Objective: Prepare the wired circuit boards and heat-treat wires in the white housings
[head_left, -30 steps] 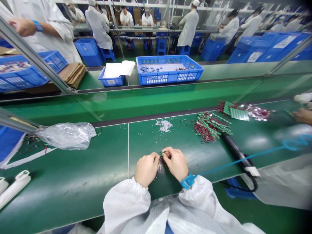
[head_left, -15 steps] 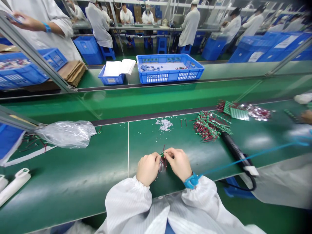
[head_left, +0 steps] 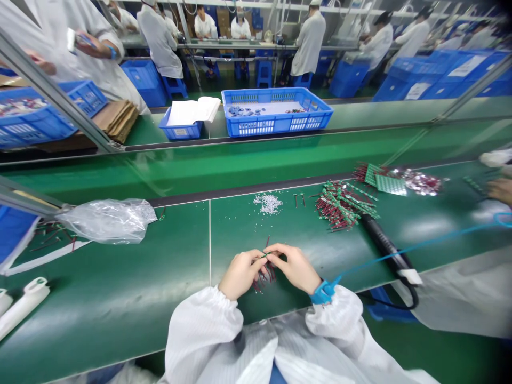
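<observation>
Head view, both hands [head_left: 296,265] pinching a green strip [head_left: 266,255] (partly hidden), white bits [head_left: 269,204] beyond, black tool [head_left: 382,239] rightward

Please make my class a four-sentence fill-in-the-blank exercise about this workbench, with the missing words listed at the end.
1. The fingertips of the left hand and right hand meet at a small ____ strip.
2. The person at the near bench wears the wristband on the ____ wrist.
3. The body of the long tool lying to the right of the hands is coloured ____.
4. The large slatted crate straight ahead is coloured ____.

Missing words: green; right; black; blue.
</observation>
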Motion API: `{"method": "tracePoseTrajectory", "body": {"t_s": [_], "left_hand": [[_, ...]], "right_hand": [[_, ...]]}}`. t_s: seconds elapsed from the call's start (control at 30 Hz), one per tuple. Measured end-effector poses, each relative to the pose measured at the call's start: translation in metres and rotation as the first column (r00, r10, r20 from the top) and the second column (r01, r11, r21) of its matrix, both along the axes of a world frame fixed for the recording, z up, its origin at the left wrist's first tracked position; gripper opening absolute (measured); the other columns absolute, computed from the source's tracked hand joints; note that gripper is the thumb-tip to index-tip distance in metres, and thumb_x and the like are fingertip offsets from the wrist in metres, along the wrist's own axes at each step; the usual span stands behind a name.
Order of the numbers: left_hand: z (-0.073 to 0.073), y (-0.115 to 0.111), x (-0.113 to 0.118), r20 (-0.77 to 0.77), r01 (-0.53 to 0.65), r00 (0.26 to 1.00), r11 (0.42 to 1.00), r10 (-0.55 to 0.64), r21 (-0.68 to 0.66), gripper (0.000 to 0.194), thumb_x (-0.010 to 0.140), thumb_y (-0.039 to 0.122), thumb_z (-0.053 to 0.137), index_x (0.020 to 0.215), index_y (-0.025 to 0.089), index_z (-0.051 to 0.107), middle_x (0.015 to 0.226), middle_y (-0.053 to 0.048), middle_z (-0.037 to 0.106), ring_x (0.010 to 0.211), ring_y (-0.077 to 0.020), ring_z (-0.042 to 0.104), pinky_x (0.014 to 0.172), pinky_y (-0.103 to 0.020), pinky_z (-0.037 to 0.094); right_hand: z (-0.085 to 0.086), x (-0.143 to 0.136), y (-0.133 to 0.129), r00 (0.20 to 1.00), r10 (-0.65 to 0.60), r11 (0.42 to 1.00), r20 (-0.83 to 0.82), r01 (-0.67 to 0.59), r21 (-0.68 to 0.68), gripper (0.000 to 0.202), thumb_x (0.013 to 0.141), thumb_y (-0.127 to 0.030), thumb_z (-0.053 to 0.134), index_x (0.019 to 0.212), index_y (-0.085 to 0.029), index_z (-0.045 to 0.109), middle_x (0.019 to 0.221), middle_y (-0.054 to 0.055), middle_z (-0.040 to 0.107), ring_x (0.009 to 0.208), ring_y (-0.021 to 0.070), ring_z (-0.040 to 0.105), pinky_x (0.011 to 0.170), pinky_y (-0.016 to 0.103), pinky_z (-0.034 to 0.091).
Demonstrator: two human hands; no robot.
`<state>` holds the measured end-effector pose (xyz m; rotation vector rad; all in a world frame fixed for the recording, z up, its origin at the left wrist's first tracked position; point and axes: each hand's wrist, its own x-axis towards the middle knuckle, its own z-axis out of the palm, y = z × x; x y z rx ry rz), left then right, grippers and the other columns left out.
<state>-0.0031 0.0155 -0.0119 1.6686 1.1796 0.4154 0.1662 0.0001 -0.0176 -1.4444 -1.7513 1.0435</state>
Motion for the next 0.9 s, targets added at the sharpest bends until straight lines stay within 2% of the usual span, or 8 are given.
{"method": "tracePoseTrajectory", "body": {"t_s": [0.07, 0.17, 0.3, 0.4, 0.53, 0.73, 0.9], "left_hand": [[0.004, 0.0, -0.002, -0.023, -0.019, 1.0, 1.0, 0.02, 0.023, 0.021, 0.082, 0.033, 0.049, 0.086, 0.018, 0.064, 0.075, -0.001, 0.069, 0.065, -0.0144, 0.06, 0.065, -0.024, 0.043], [0.007, 0.003, -0.007, -0.059, -0.08, 0.995, 0.994, 0.085, 0.08, 0.023, 0.08, 0.034, 0.053, 0.092, 0.02, 0.066, 0.09, -0.003, 0.07, 0.084, -0.0187, 0.061, 0.075, -0.027, 0.043], [0.005, 0.006, -0.012, 0.049, -0.115, 0.992, 0.993, 0.113, 0.031, 0.027, 0.084, 0.038, 0.047, 0.077, 0.018, 0.063, 0.073, -0.002, 0.066, 0.07, -0.0169, 0.06, 0.07, -0.027, 0.044], [0.003, 0.005, -0.012, 0.096, -0.151, 0.984, 0.988, 0.151, -0.01, 0.027, 0.084, 0.039, 0.046, 0.075, 0.017, 0.06, 0.063, 0.0, 0.061, 0.057, -0.014, 0.056, 0.061, -0.024, 0.044], [0.006, -0.001, -0.005, -0.017, -0.192, 0.981, 0.978, 0.194, 0.078, 0.029, 0.086, 0.038, 0.044, 0.072, 0.019, 0.059, 0.061, 0.002, 0.06, 0.051, -0.0121, 0.052, 0.056, -0.023, 0.039], [0.009, -0.009, 0.004, -0.153, -0.202, 0.958, 0.952, 0.241, 0.23, 0.03, 0.089, 0.034, 0.041, 0.068, 0.02, 0.059, 0.057, 0.002, 0.061, 0.051, -0.0121, 0.054, 0.057, -0.023, 0.033], [0.011, -0.011, 0.008, -0.21, -0.193, 0.946, 0.949, 0.248, 0.25, 0.029, 0.089, 0.032, 0.042, 0.069, 0.021, 0.06, 0.06, 0.001, 0.063, 0.053, -0.0128, 0.055, 0.057, -0.023, 0.031]], "right_hand": [[-0.001, -0.003, 0.001, 0.998, -0.037, 0.999, -0.055, 0.036, -0.012, 0.011, 0.084, -0.023, 0.055, 0.088, -0.021, 0.065, 0.082, 0.0, 0.069, 0.078, 0.0153, 0.062, 0.076, 0.028, 0.045], [-0.003, -0.003, 0.003, 0.992, -0.071, 0.997, -0.105, 0.073, 0.016, 0.01, 0.084, -0.024, 0.054, 0.085, -0.02, 0.063, 0.079, -0.001, 0.066, 0.076, 0.0144, 0.06, 0.073, 0.027, 0.045], [-0.007, -0.001, 0.005, 0.98, -0.089, 0.996, -0.18, 0.088, -0.015, 0.011, 0.083, -0.027, 0.054, 0.088, -0.02, 0.062, 0.079, 0.0, 0.065, 0.076, 0.0144, 0.059, 0.074, 0.027, 0.045], [-0.009, -0.001, 0.006, 0.977, -0.088, 0.995, -0.192, 0.079, -0.053, 0.015, 0.08, -0.028, 0.057, 0.092, -0.02, 0.063, 0.078, 0.0, 0.066, 0.075, 0.0152, 0.061, 0.074, 0.028, 0.046], [-0.009, -0.004, 0.005, 0.987, -0.115, 0.993, -0.114, 0.112, -0.032, 0.012, 0.08, -0.026, 0.056, 0.087, -0.02, 0.064, 0.077, 0.001, 0.069, 0.074, 0.0156, 0.063, 0.073, 0.028, 0.047], [-0.006, -0.013, 0.003, 0.958, -0.242, 0.97, 0.156, 0.235, 0.065, 0.009, 0.081, -0.021, 0.054, 0.082, -0.021, 0.063, 0.071, 0.0, 0.069, 0.067, 0.0158, 0.064, 0.069, 0.027, 0.045], [-0.006, -0.014, 0.003, 0.955, -0.255, 0.967, 0.152, 0.252, 0.042, 0.009, 0.08, -0.022, 0.057, 0.077, -0.024, 0.065, 0.071, -0.001, 0.07, 0.07, 0.0156, 0.066, 0.065, 0.025, 0.045]]}}
